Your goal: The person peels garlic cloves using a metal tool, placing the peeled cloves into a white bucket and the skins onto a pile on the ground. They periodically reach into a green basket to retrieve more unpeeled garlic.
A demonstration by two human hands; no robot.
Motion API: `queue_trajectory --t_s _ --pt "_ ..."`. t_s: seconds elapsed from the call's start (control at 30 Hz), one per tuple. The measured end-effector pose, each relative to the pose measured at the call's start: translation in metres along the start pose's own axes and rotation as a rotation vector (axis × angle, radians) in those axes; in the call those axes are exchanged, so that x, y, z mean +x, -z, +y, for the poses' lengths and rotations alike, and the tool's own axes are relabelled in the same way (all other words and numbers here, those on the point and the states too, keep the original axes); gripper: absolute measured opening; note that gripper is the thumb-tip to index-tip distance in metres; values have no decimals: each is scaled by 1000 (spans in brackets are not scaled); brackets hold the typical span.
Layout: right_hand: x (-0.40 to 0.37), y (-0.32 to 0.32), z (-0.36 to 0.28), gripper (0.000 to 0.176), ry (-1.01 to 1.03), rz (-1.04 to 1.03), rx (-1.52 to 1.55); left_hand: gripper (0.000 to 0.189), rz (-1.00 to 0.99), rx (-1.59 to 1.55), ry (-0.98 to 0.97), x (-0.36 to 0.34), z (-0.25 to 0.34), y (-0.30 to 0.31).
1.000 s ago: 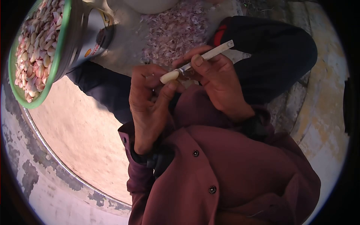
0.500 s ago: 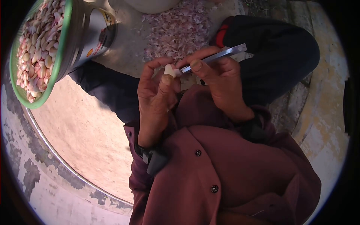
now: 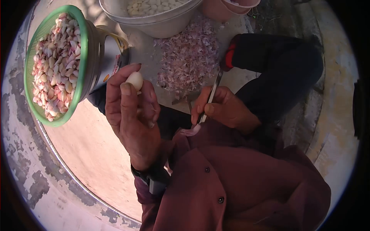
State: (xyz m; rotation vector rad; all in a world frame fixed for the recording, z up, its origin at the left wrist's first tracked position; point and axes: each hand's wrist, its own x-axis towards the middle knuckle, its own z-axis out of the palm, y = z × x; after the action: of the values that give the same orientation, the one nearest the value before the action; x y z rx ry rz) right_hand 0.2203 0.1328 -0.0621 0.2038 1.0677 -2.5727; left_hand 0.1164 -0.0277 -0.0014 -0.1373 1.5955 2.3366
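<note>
Left hand (image 3: 133, 115): raised, thumb and fingertips pinched on a peeled clove (image 3: 135, 81).
Right hand (image 3: 225, 109): lower, closed on a knife (image 3: 214, 86); the two hands are apart.
Clove position: in the air, just beside the can (image 3: 113, 59) that carries the basket (image 3: 85, 42).
Risk, drop: the bare clove looks smooth and is held only at the fingertips; a loose pinch could send it onto the tray (image 3: 84, 146) or into the skins (image 3: 189, 57).
Risk, cut: the knife runs between the right fingers, its tip at the lap; which edge faces them cannot be told.
Risk, spill: the basket sits tilted on the can; a knock from the left hand could tip out its cloves.
Bowl (image 3: 162, 25): well beyond both hands.
</note>
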Motion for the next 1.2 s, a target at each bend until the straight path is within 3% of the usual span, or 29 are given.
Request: queue_trajectory --t_s 0.03,0.1,0.13,0.2,0.27,0.33,0.4,0.43,0.47,0.5,0.57,0.63,0.7,0.73,0.77,0.83,0.93,1.0,1.03,1.1,1.2 --pt "0 4 1 18 50 -11 -24 36 -57 50 -191 15 19 -6" --pt "5 10 5 15 5 108 -14 41 85 -2 -388 41 58 -28" --pt "8 13 5 15 44 99 -29 42 -321 56 -482 61 80 -26" --pt "8 14 7 16 28 97 -10 35 52 166 -704 84 84 -63" --pt "6 13 7 16 22 104 -10 34 -57 504 -653 127 81 -63" --pt "4 13 6 15 18 165 -7 33 -45 206 -235 146 69 -39" --pt "4 23 14 15 45 186 78 33 -318 -412 34 164 36 11" --pt "2 25 19 15 61 199 159 26 -365 133 -330 118 23 0" --pt "3 26 20 15 50 193 161 25 -424 -587 104 128 7 23" --pt "5 28 19 16 46 198 153 23 -277 -1008 452 133 -13 53" --pt "6 28 23 16 20 207 157 19 93 -997 551 92 -52 68" --pt "8 31 28 13 26 191 150 22 319 -1091 710 47 -97 87" --pt "9 30 25 16 14 179 172 24 282 -949 774 3 -120 99" --pt "10 30 24 17 29 167 190 26 93 -1033 767 -5 -128 106" --pt "9 31 24 18 42 187 224 26 124 -1045 770 -16 -132 114" --pt "11 37 25 19 68 163 299 30 -32 -657 578 -24 -100 92" --pt "19 44 22 19 97 180 349 33 -67 -491 538 -29 -69 70" --pt "26 49 29 17 14 502 -785 32 -103 -430 527 -30 -63 63" --pt "24 47 32 17 5 506 -788 27 -110 -379 524 -31 -62 63" --pt "26 39 33 16 151 516 -436 23 -116 -337 519 -33 -64 60" --pt "23 18 19 18 209 395 -441 16 -24 -354 522 -39 -68 59"
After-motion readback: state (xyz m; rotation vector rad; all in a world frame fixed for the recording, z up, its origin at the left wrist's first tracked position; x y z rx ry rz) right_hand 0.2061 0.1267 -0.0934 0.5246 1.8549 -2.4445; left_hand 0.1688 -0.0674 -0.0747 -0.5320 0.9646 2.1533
